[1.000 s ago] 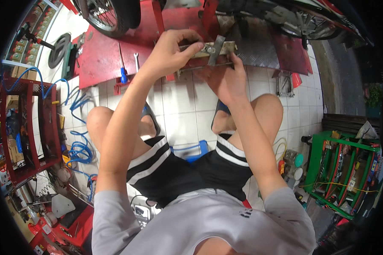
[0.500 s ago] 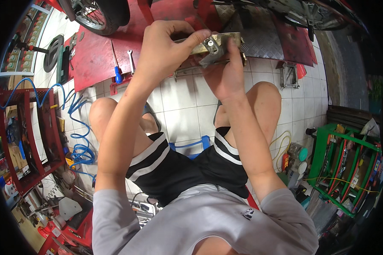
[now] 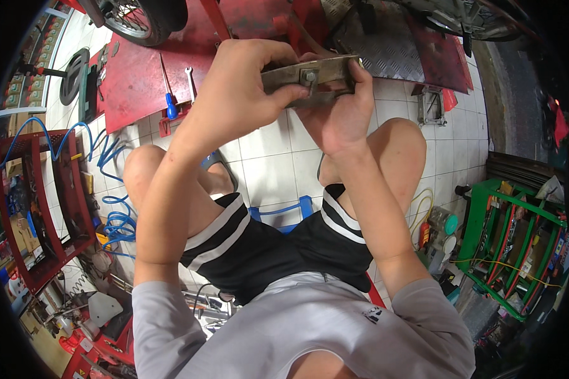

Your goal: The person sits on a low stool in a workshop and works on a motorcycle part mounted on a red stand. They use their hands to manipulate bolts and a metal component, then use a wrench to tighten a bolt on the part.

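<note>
Both hands hold a worn, brass-toned metal bracket (image 3: 332,71) with a bolt head (image 3: 309,76) on its near face. My left hand (image 3: 253,82) is wrapped round its left end, the thumb pressed just below the bolt. My right hand (image 3: 338,117) grips the other end from below, with the thumb up along its right edge. The part is raised over the near edge of a red lift platform (image 3: 129,82). On that platform, left of my hands, lie a blue-handled screwdriver (image 3: 171,107) and a combination wrench (image 3: 189,82).
A motorcycle wheel (image 3: 136,22) stands at the upper left. A red tool rack (image 3: 41,208) and coiled blue air hose (image 3: 117,221) are at the left, a green rack (image 3: 512,252) at the right. A blue stool (image 3: 281,211) is between my legs.
The bracket has been turned in my hands, so its bolted face now shows more squarely. My left thumb has moved from above the bolt to below it. Both hands keep hold.
</note>
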A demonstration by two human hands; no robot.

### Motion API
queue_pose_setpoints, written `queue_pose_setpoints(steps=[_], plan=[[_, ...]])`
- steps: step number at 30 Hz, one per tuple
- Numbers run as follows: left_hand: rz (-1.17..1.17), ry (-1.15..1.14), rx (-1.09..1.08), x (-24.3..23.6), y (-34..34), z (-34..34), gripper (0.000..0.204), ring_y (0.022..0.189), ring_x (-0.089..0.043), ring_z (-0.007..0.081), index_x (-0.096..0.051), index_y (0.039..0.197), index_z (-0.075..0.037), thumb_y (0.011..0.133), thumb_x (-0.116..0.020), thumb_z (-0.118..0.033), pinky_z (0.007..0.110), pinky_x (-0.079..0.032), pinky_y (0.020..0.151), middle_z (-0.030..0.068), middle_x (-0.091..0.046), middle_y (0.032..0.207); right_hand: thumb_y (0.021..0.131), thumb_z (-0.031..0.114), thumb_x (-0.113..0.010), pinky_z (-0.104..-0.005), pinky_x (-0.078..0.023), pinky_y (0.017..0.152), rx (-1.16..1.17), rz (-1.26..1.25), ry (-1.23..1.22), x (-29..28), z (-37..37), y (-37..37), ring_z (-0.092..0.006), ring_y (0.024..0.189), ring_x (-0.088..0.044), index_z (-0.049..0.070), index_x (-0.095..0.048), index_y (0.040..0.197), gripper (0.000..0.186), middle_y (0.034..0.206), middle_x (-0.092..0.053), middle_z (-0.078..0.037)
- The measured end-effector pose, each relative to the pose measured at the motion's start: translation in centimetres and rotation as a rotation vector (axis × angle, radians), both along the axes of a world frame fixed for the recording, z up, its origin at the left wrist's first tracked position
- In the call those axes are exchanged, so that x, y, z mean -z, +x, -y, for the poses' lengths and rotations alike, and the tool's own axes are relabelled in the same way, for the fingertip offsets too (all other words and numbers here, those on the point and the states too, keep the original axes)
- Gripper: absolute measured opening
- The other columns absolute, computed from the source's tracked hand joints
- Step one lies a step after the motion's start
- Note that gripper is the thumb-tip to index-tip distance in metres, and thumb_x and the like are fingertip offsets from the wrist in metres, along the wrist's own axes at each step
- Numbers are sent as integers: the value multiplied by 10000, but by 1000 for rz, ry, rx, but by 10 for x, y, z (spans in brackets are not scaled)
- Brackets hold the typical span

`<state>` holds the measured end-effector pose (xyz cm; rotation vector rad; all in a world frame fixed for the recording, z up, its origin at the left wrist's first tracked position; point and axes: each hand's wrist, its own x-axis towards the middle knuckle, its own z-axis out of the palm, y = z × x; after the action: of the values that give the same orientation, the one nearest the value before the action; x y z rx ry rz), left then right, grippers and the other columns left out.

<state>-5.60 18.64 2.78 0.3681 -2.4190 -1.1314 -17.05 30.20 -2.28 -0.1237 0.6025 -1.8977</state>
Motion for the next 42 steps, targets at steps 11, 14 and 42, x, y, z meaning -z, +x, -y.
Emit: queue_pose_setpoints(steps=[11,14,42], plan=[[-107,-430,-94,9,0,-13,166,605,-583,248,-667,792,-16,655,-753,-53,311,-444,529,86,-582,696,853,545,-516,-407,-441,916,-66,101,8,2,-8,2,-221,1035,-579,43,-548,1181,600,1083,-624,-80],[-106,-380,-90,10,-2,-12,169,602,-584,255,-666,789,-16,654,-756,-62,316,-450,529,88,-590,703,865,536,-508,-404,-448,916,-76,113,7,3,-10,2,-216,997,-590,38,-550,1163,582,1051,-627,-78],[470,356,489,35,-17,30,324,934,-566,145,-596,1163,16,946,-541,-218,280,-465,815,82,-619,1044,902,160,-648,-421,-436,1019,-150,-228,119,45,-38,16,-193,1127,-553,30,-486,1210,371,1173,-576,-75]])
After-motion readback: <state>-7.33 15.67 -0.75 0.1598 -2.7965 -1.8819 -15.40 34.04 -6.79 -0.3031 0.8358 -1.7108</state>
